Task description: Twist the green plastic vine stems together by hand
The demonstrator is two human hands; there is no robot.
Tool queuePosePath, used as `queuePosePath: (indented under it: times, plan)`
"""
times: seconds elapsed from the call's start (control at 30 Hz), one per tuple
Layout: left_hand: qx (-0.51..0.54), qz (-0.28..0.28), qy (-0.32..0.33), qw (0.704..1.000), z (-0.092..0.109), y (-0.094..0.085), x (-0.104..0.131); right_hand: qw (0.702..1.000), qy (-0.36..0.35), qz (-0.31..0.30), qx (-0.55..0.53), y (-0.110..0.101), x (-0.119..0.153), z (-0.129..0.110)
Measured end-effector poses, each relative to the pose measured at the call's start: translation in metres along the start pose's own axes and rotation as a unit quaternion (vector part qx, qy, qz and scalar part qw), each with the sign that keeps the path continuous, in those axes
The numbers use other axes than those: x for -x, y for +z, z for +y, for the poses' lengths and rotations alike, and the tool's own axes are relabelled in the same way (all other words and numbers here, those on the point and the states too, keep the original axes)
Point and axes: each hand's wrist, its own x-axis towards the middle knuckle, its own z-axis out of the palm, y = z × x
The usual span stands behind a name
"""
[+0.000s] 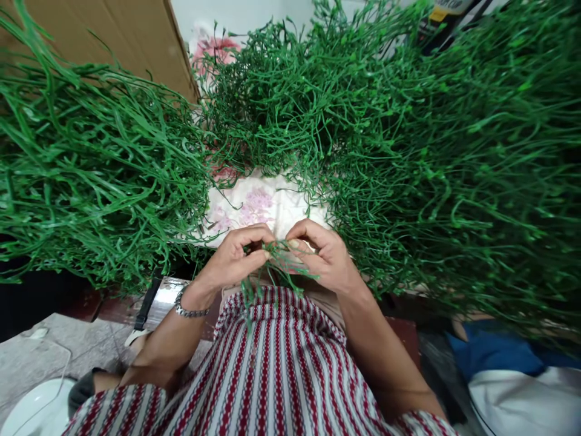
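Both of my hands meet at the front edge of a floral cloth (261,203), close to my striped clothing. My left hand (242,251), with a metal watch on its wrist, pinches a small bunch of green plastic stems (284,257) between thumb and forefinger. Opposite it, my right hand (322,251) pinches the other side of the same bunch. Some loose ends hang down below my fingers. A heap of green stems (100,163) lies to the left, and larger heaps (327,91) spread behind and to the right (476,181).
A cardboard box (136,42) stands at the back left. A dark container (442,24) is at the back right, partly behind stems. At the lower left is a white round object (40,406) on the tiled floor. Blue and white cloth (521,387) shows at the lower right.
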Motion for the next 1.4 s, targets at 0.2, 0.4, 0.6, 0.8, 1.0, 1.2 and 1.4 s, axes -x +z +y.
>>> queuePosePath:
  times: [0.2, 0.4, 0.6, 0.8, 1.0, 1.2, 1.4]
  plan:
    - [0.017, 0.04, -0.008, 0.999, -0.008, 0.004, 0.001, 0.992, -0.045, -0.019, 0.112, 0.0, 0.003, -0.002]
    - [-0.127, 0.11, 0.077, 0.983, -0.002, 0.012, 0.002, 0.984, -0.107, -0.05, 0.134, -0.018, 0.014, -0.021]
    - [-0.188, 0.098, 0.156, 0.965, 0.005, 0.021, 0.006, 0.971, -0.131, -0.012, 0.202, -0.009, 0.013, -0.022]
    - [-0.218, 0.043, 0.163, 0.961, 0.008, 0.018, 0.006, 0.962, -0.162, -0.021, 0.22, -0.001, 0.009, -0.005]
    - [-0.37, -0.02, 0.149, 0.917, 0.017, 0.013, 0.001, 0.91, -0.194, -0.056, 0.361, -0.007, 0.012, -0.004]
    - [-0.324, -0.182, 0.136, 0.919, 0.019, 0.006, -0.003, 0.862, -0.205, -0.128, 0.445, -0.012, 0.025, -0.018]
    - [-0.242, -0.32, 0.167, 0.901, 0.02, 0.013, -0.007, 0.849, -0.254, -0.268, 0.378, -0.021, 0.032, -0.03]
